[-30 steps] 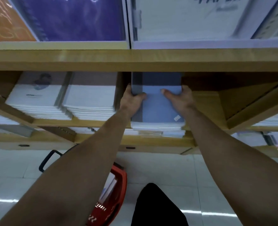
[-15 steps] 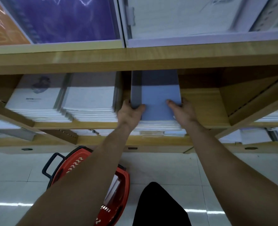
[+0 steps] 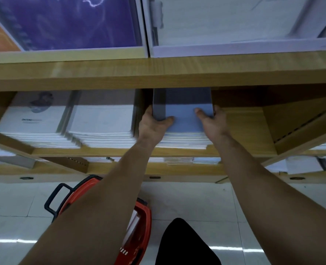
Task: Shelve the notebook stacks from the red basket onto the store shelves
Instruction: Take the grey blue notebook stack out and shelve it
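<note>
A stack of blue-covered notebooks with a darker spine strip lies on the wooden shelf, its far end under the shelf above. My left hand grips the stack's left side, thumb on the top cover. My right hand grips its right side, thumb on top as well. On the floor below my left arm stands the red basket with a black handle; a few notebooks show inside it, mostly hidden by my arm.
Two stacks of white notebooks fill the shelf left of the blue stack. Bare shelf lies to its right, up to a slanted wooden divider. Purple and white display boxes stand on the shelf above. More stock lies on the lowest shelf.
The blue stack has slid further back onto the shelf between both hands. The view tilted, so more of the red basket and floor shows.
</note>
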Available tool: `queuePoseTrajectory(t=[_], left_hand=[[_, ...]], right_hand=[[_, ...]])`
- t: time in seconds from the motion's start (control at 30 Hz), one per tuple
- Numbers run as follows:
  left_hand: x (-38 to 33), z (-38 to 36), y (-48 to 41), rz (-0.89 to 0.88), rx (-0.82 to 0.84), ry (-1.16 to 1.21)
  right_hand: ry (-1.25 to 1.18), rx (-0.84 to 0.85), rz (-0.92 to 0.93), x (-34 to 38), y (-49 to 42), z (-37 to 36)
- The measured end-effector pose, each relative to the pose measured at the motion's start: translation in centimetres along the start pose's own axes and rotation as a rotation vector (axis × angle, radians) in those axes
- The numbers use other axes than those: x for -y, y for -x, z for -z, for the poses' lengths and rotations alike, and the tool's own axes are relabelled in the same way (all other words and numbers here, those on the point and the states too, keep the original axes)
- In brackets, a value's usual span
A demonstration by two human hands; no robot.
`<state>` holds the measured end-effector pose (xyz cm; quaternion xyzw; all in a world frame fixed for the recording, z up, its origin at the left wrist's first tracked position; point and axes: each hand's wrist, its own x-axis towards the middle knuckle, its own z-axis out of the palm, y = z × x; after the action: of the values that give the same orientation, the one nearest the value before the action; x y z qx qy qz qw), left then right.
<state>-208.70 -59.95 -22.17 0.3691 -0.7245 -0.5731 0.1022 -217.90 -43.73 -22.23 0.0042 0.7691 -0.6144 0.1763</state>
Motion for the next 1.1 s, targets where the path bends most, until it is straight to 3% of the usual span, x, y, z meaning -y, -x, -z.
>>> queuePoseTrajectory(t=[0.23,0.53,0.77,1.1], left_hand=[[1.4,0.3,2.0,0.068,-0.034,-0.036],[1.5,1.1,2.0,-0.007,0.014,-0.119],[0.7,1.7,1.7,0.013,0.115,-0.161],[1.2,6.8,7.1,0.033,0.338,-0.429]], right_hand=[[-0.008,-0.035,-0.001,-0.7,2.0,0.1],[0.046,-0.087,0.034,-1.5,1.9,-1.1],[0.039,0.013,0.011,-0.7,2.0,-0.1],[0.439,-0.109,-0.075,-0.1,10.5,-0.7]])
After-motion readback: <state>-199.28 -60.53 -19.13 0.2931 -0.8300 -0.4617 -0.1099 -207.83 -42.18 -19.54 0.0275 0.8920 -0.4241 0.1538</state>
